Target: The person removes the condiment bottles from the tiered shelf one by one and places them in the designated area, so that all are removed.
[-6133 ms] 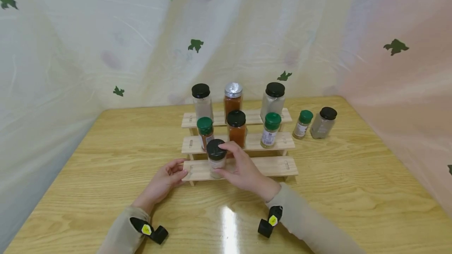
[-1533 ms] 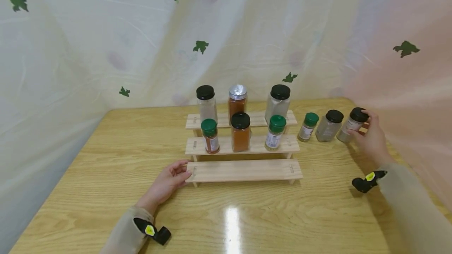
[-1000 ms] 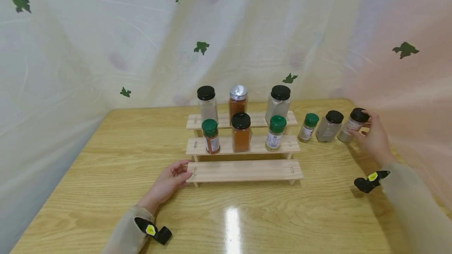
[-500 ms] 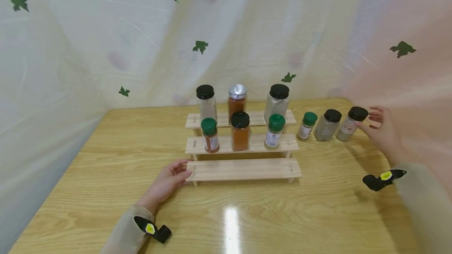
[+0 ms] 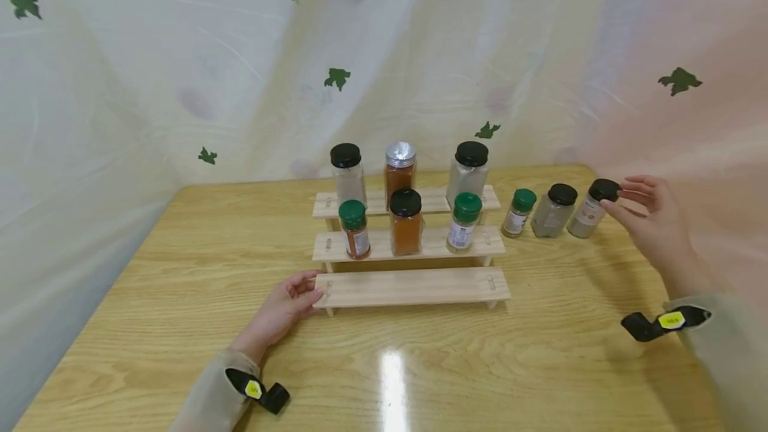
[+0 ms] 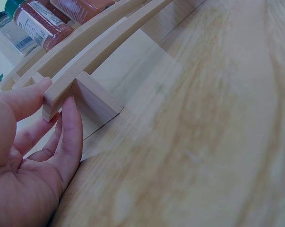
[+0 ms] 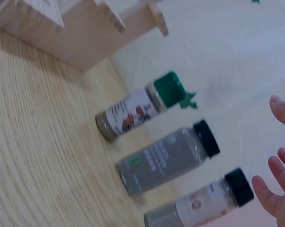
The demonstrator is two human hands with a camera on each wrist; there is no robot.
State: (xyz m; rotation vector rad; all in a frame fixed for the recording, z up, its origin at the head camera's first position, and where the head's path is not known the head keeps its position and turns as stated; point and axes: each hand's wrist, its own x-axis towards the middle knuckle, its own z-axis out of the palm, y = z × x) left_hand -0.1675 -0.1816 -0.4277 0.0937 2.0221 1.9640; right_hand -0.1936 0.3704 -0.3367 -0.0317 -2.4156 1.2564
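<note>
My left hand (image 5: 282,309) pinches the left end of the lowest shelf of a three-tier wooden spice rack (image 5: 414,287); the left wrist view has the thumb on top and fingers underneath. At the right, a spice jar (image 5: 587,215) with a black cap and pale label stands on the table. My right hand (image 5: 657,232) is just beyond it, fingers spread and holding nothing. In the right wrist view a gap shows between the fingertips (image 7: 260,185) and the black cap. Beside that jar are a grey-filled, black-capped jar (image 5: 552,217) and a small green-capped jar (image 5: 516,219).
The middle shelf bears two green-capped jars (image 5: 357,242) and a black-capped orange one (image 5: 406,232). On the top shelf are two black-capped jars (image 5: 349,182) and a silver-capped one (image 5: 400,179). A leaf-patterned curtain (image 5: 252,105) hangs behind the wooden table (image 5: 228,252).
The black-capped jar has gone from the lowest shelf to the right end of the row on the table. My right hand has let go and drawn back rightward; my left hand keeps its place.
</note>
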